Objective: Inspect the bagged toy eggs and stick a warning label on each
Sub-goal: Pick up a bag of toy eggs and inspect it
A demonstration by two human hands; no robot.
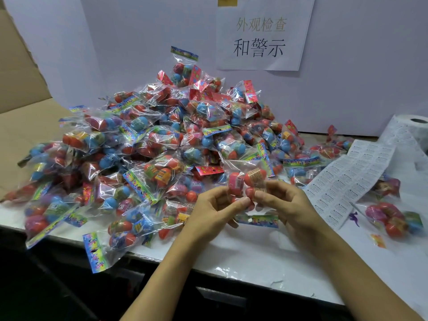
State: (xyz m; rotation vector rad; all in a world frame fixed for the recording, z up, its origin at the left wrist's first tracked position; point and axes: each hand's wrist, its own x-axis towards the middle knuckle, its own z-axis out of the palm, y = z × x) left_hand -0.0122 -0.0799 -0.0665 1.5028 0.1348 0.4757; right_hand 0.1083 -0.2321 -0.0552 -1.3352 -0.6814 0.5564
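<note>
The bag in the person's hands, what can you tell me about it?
The held bag is clear, crinkly plastic with red and pink toy eggs inside, some wrapped in printed bands. Its colourful card header hangs at the bottom. The left hand and right hand pinch it from either side, above the white table, in front of the pile.

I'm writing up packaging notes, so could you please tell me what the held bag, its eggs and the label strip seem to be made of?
Bag: thin clear plastic film, glossy; it crinkles and throws glints, and the eggs show through.
Eggs: probably hard plastic, smooth with a slight sheen; printed bands wrap them.
Label strip: paper-like white sheet, matte, printed in rows, feeding off a roll; exact stock unclear.
</note>
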